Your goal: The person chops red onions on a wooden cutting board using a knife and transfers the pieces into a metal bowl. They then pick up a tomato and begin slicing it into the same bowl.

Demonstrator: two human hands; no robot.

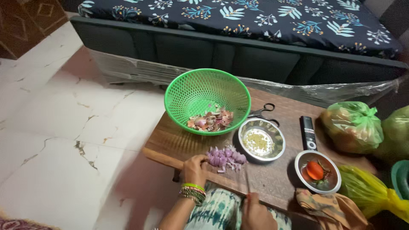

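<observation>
Your left hand (195, 169) rests loosely curled, touching the onion pile (226, 157) from its left; your right hand (255, 213), below the pile, grips a knife (247, 182) pointing up toward it.

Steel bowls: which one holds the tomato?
The steel bowl nearer the right edge, below the black remote. The other steel bowl, beside the green basket, holds pale bits.

Green plastic bag (352, 125), knotted, bulging, at the desk (179, 142) right edge; yellow plastic bag (370, 191) just below it.
</observation>
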